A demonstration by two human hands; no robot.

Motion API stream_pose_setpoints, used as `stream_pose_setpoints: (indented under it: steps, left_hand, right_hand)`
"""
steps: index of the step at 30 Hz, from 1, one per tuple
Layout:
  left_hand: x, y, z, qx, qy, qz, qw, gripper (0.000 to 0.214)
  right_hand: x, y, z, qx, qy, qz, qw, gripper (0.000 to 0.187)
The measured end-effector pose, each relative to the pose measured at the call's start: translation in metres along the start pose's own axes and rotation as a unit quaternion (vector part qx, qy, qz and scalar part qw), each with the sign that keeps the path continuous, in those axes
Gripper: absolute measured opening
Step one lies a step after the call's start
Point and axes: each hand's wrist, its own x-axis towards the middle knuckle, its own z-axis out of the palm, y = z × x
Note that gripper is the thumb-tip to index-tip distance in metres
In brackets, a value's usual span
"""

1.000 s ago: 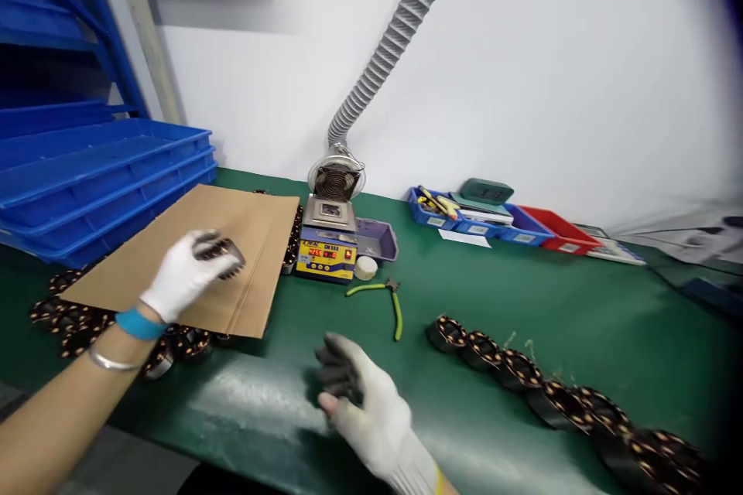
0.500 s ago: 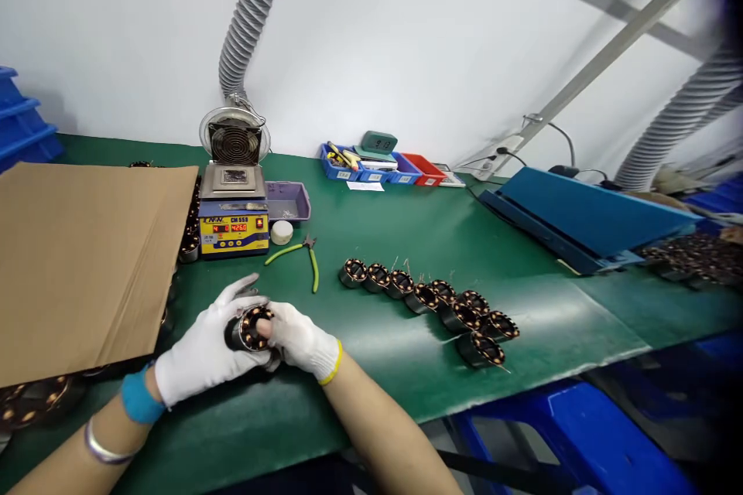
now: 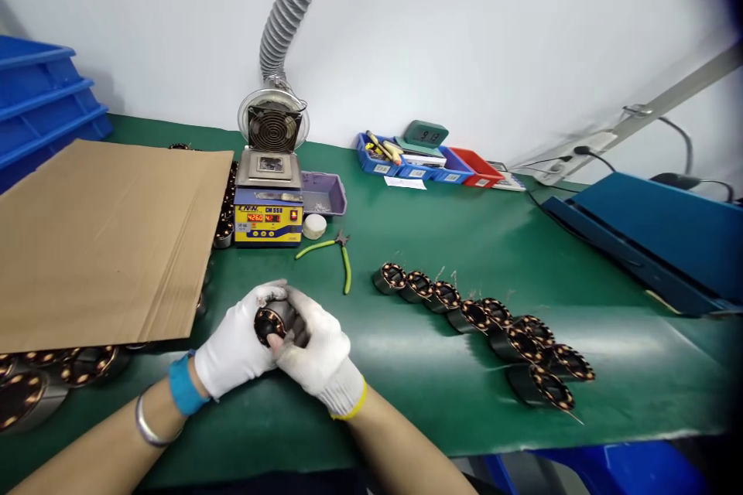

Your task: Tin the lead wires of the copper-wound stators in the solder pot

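Between my two white-gloved hands is a motor stator (image 3: 270,322), a dark ring with copper windings around its face. My left hand (image 3: 237,348) cups it from the left, fingers curled over the far side. Wrapped round its right side is my right hand (image 3: 316,344), the bare thumb tip at the lower edge of the ring. Part of the stator is hidden by the gloves. To the right, several more stators (image 3: 444,298) stand in a slanting row, some with thin wire ends sticking up. Green-handled cutters (image 3: 347,267) lie spread beyond my hands.
A solder pot (image 3: 268,216) with a lit display stands under a grey hose (image 3: 296,4). Cardboard (image 3: 116,247) covers more stators at left. Behind are a purple tray (image 3: 340,205), small bins (image 3: 476,167) and a clock; blue crates (image 3: 46,104) are stacked left, a blue panel (image 3: 655,240) right.
The stator has been turned between my hands, its wound face now more to the lower left. My right hand wraps further round it. The whole view has shifted left.
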Motion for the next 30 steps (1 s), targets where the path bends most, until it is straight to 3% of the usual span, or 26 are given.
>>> stream_pose_setpoints:
  steps: [3, 6, 9, 12, 15, 17, 19, 22, 24, 25, 27, 29, 30]
  left_hand:
    - [0.0, 0.002, 0.0, 0.014, 0.018, 0.049, 0.999, 0.053]
    - [-0.002, 0.001, -0.001, 0.044, 0.04, 0.092, 0.994, 0.054]
    - [-0.003, -0.001, -0.001, 0.093, 0.044, 0.078, 0.992, 0.058]
    - [-0.004, 0.0, -0.002, 0.127, 0.036, 0.021, 0.991, 0.059]
    - [-0.001, 0.005, -0.005, 0.091, -0.007, -0.102, 0.991, 0.058]
    - [0.004, 0.01, -0.01, 0.031, -0.059, -0.183, 0.981, 0.042]
    - [0.009, 0.016, -0.017, -0.033, -0.116, -0.222, 0.968, 0.027]
    - [0.011, 0.024, -0.034, -0.132, -0.185, -0.264, 0.937, 0.033]
    - [0.008, 0.026, -0.044, -0.249, -0.204, -0.278, 0.905, 0.034]
    - [0.005, 0.026, -0.047, -0.316, -0.176, -0.261, 0.895, 0.035]
    - [0.001, 0.024, -0.048, -0.376, -0.049, -0.199, 0.904, 0.036]
    - [0.0, 0.022, -0.042, -0.325, 0.064, -0.162, 0.93, 0.035]
    - [0.001, 0.022, -0.038, -0.286, 0.07, -0.168, 0.941, 0.038]
  right_hand:
    - [-0.003, 0.0, 0.0, -0.053, 0.032, -0.085, 0.995, 0.06]
    - [-0.003, 0.001, 0.0, -0.036, 0.047, -0.104, 0.993, 0.06]
    - [-0.003, 0.002, 0.003, -0.017, 0.061, -0.102, 0.993, 0.061]
    - [-0.003, 0.002, 0.005, -0.01, 0.066, -0.077, 0.995, 0.061]
    - [-0.003, 0.004, 0.004, -0.017, 0.077, -0.056, 0.995, 0.061]
    - [-0.002, 0.008, 0.002, -0.023, 0.079, -0.045, 0.996, 0.062]
    - [-0.001, 0.012, 0.0, -0.008, 0.074, -0.022, 0.997, 0.063]
    - [0.004, 0.016, -0.004, 0.054, 0.061, 0.043, 0.996, 0.066]
    - [0.007, 0.016, -0.007, 0.11, 0.057, 0.093, 0.988, 0.069]
    - [0.009, 0.014, -0.008, 0.136, 0.06, 0.114, 0.982, 0.07]
    - [0.011, 0.011, -0.01, 0.188, 0.059, 0.143, 0.97, 0.074]
    - [0.012, 0.009, -0.01, 0.222, 0.053, 0.152, 0.962, 0.076]
    - [0.012, 0.008, -0.01, 0.231, 0.05, 0.149, 0.96, 0.076]
